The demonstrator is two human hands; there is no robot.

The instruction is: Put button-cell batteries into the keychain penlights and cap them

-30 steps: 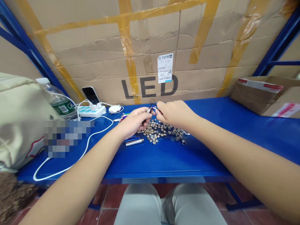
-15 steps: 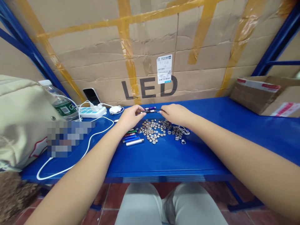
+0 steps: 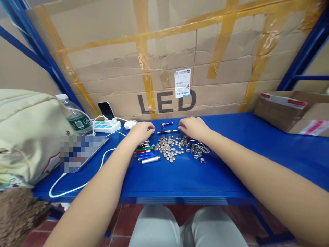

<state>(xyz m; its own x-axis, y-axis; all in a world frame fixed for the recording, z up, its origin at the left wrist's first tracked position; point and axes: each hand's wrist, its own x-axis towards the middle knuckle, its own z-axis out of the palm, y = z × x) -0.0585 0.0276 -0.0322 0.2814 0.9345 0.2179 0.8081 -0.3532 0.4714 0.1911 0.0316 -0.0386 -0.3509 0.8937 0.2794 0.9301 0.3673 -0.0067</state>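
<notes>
A slim black penlight (image 3: 164, 132) lies on the blue table between my hands, with a purple penlight (image 3: 167, 124) just behind it. My left hand (image 3: 142, 133) hovers at the black one's left end, fingers loosely bent and apart, holding nothing. Close to its right end is my right hand (image 3: 194, 128), fingers loosely spread and seemingly empty. Small silver button cells (image 3: 168, 148) are scattered in front. To their right sits a pile of small metal clips (image 3: 196, 151), partly under my right hand. Coloured metal tubes (image 3: 147, 155) lie in a row below my left hand.
On the left are a beige bag (image 3: 28, 127), a water bottle (image 3: 77, 120), a white power strip (image 3: 107, 126) with cables, a phone (image 3: 106, 110) and a partly blurred flat device (image 3: 94, 152). An open carton (image 3: 280, 109) stands right. A large cardboard sheet (image 3: 108, 72) backs the table (image 3: 185, 181).
Both hands have let go of the black penlight, which now rests on the table. My left hand has drawn slightly left of it. The whole view has shifted a little.
</notes>
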